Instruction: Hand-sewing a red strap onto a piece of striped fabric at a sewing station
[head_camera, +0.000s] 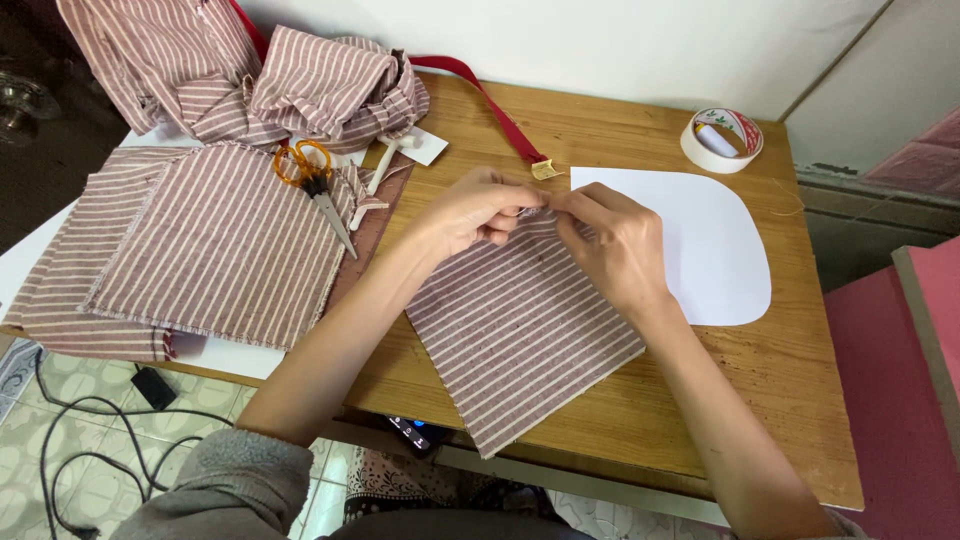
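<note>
my left hand (470, 212) and my right hand (610, 245) meet at the far edge of a striped fabric piece (520, 335), both pinching that top edge between fingertips and thumbs. the piece lies flat on the wooden bench (620, 130), turned at an angle, its near corner close to the bench's front edge. just right of it, partly under my right hand, lies a white paper pattern (715, 245) with rounded corners; its far side leaves bare wood toward the bench's right edge. beyond the pattern a tape roll (722, 139) sits near the back right corner. a red strap (490, 100) runs across the back and ends just beyond my fingers. to my left, a stack of striped pieces (200, 250) overhangs the bench's left edge, with orange-handled scissors (312, 185) lying on top and a heap of striped cloth (270, 80) behind. open wood shows between the piece and the front right corner.
</note>
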